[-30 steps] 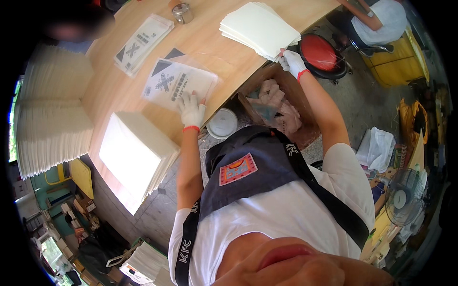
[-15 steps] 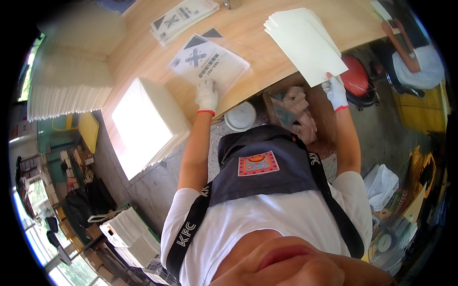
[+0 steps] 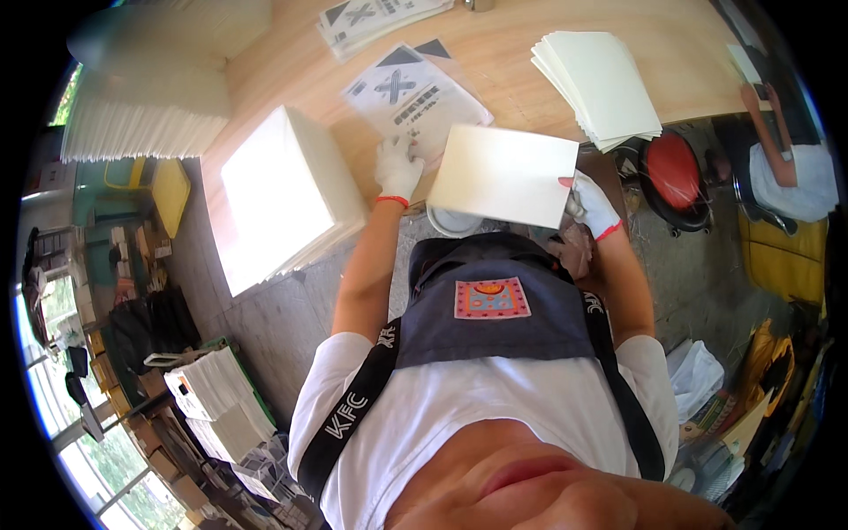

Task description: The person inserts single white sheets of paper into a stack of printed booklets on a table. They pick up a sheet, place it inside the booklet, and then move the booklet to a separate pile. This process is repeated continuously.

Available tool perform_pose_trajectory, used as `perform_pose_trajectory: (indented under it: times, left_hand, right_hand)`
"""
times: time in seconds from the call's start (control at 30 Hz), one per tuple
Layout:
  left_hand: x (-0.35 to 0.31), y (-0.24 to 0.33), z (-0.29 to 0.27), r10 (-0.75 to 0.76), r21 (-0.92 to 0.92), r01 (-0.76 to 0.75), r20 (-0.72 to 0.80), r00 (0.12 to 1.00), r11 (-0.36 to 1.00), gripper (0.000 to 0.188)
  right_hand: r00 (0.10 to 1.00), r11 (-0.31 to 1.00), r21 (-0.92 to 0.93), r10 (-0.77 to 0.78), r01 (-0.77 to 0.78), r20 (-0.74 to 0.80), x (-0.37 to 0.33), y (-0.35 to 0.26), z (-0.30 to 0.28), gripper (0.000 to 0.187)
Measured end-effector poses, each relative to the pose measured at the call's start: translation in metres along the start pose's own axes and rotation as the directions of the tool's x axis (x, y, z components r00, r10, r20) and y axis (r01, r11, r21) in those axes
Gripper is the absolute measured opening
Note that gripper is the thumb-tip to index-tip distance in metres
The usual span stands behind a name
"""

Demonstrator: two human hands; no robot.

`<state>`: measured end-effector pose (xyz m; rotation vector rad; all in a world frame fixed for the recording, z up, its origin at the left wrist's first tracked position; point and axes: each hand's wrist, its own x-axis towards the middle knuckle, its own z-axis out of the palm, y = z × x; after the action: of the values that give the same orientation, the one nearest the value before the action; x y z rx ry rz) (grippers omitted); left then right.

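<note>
My right hand [image 3: 594,205], in a white glove with a red cuff, grips the right edge of a white sheet of card [image 3: 508,172]. The card is held over the table's near edge, with my thumb on top. My left hand [image 3: 399,166], gloved the same way, has its fingers curled at the near end of a clear plastic bag [image 3: 415,102] printed with a dark crossed design. The fingers seem to pinch the bag's edge. A fanned stack of white cards [image 3: 601,84] lies farther right on the table.
A tall white stack [image 3: 278,194] stands at the table's left edge; more piled sheets [image 3: 146,124] are behind it. Printed bags [image 3: 380,22] lie at the far side of the wooden table [image 3: 503,62]. A red stool [image 3: 673,172] and another person [image 3: 786,177] are at right.
My right hand has drawn one card off the fanned stack and moved it left, close to the printed bag. The stack now lies on the table. My left hand stays at the bag's edge.
</note>
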<state>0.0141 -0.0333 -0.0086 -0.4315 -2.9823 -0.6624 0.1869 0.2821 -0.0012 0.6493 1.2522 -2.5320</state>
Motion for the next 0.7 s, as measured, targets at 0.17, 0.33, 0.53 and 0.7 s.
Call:
perform_pose_trajectory:
  times: [0.17,0.33,0.53,0.7]
  left_hand:
    - [-0.001,-0.009,-0.003,-0.045,-0.376,0.043,0.005,0.999,0.926,0.028]
    - [-0.003,0.006,-0.010,0.062,-0.396,-0.085,-0.071,0.996,0.914,0.040]
    - [-0.015,0.008,0.007,0.166,-0.339,-0.226,-0.195,0.967,0.913,0.045]
    - [-0.031,0.039,0.046,-0.546,-0.969,0.050,-0.093,0.832,0.240,0.041]
  right_hand:
    - [0.985,0.985,0.172,0.007,0.023,-0.174,0.015,0.034,0.003,0.019]
    - [0.980,0.963,0.266,0.006,0.048,-0.197,0.009,0.044,0.029,0.014]
    - [0.994,0.950,0.297,-0.070,0.092,-0.084,0.018,0.062,0.063,0.011]
    - [0.978,0.966,0.240,-0.040,0.090,-0.206,-0.002,0.051,0.090,0.011]
